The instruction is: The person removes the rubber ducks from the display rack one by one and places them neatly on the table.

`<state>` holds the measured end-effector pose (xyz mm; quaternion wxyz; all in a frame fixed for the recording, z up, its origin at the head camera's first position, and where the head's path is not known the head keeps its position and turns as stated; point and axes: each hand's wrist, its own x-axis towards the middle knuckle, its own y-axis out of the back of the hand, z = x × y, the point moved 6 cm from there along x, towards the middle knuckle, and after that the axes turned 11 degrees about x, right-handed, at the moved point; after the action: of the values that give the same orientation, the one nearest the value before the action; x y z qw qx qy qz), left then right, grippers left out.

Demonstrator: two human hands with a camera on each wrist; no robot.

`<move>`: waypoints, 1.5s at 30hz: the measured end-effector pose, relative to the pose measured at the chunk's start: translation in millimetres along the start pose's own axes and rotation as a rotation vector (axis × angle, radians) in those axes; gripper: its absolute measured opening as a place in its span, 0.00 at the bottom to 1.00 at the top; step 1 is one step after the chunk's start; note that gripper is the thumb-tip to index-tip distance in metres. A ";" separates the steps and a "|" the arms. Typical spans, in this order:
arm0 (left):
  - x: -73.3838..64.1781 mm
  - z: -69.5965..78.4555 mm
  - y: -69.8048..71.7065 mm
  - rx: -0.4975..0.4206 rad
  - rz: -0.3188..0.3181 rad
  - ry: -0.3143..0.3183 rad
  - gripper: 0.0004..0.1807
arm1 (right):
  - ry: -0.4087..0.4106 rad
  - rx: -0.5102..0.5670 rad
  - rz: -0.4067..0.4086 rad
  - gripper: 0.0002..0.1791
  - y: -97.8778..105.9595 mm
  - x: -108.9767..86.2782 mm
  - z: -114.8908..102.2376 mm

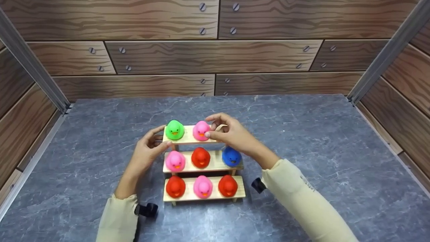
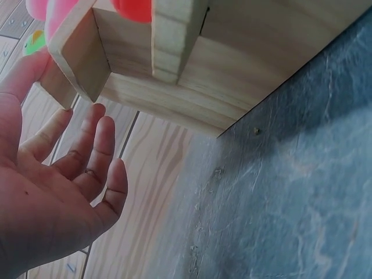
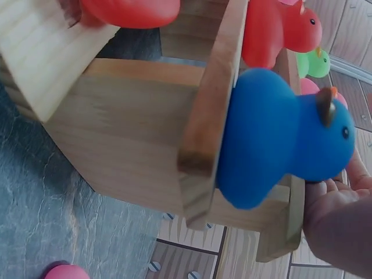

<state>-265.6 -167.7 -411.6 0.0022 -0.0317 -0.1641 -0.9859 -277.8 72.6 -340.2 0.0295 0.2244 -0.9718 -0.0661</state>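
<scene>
The fingers of a person's right hand (image 1: 235, 132) pinch a pink duck (image 1: 201, 130) at the middle of the top tier, the thumb against its near side and the index finger reaching round behind. The left hand (image 1: 145, 152) grips the left end of that same tier between thumb and index finger, its other fingers loosely bent in the left wrist view. Beside the left thumb, on the tier's left end, sits a green duck (image 1: 174, 130); the tier's right end is mostly hidden behind the right hand, so I cannot tell what it holds. These belong to a three-tier wooden stand (image 1: 215, 166). Its middle tier carries, from left to right, a second pink duck (image 1: 175, 161), a red duck (image 1: 201, 157) and a blue duck (image 1: 231, 156); the bottom tier carries a left red duck (image 1: 175, 186), a third pink duck (image 1: 203, 187) and a right red duck (image 1: 228, 186). The step in hand looks like setting or straightening the held duck on its tier. The next move, I judge, calls for freeing it gently and lifting the right hand clear of the blue duck below, while the left keeps the stand from sliding. Outward lies the grey marbled surface (image 1: 302, 144), where the right wrist view catches part of a rounded pink thing (image 3: 67, 273), and beyond rise wood-patterned walls (image 1: 168, 55).
</scene>
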 end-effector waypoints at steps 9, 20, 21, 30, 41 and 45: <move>0.1 -2.0 0.4 0.014 -0.001 0.013 0.30 | 0.009 -0.090 0.011 0.24 -5.4 5.0 0.5; 2.1 -0.3 -1.8 0.000 -0.014 0.011 0.30 | 0.006 -0.162 0.044 0.24 -3.8 10.5 3.7; 2.0 -0.2 -1.4 0.001 -0.014 0.013 0.30 | 0.007 -0.171 0.046 0.24 -4.0 10.7 3.7; 0.9 -1.9 0.0 0.013 -0.008 0.026 0.30 | 0.003 -0.228 0.049 0.22 -6.5 10.0 3.1; 0.9 -1.7 -0.2 -0.002 -0.001 0.017 0.30 | 0.021 -0.239 0.025 0.20 -6.5 9.6 0.9; 1.1 -1.6 -0.2 -0.004 0.002 0.020 0.30 | 0.017 -0.231 0.007 0.20 -5.1 8.2 0.3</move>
<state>-266.8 -168.0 -413.1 0.0046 -0.0219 -0.1621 -0.9865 -283.0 64.5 -340.9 0.0637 0.2165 -0.9582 -0.1759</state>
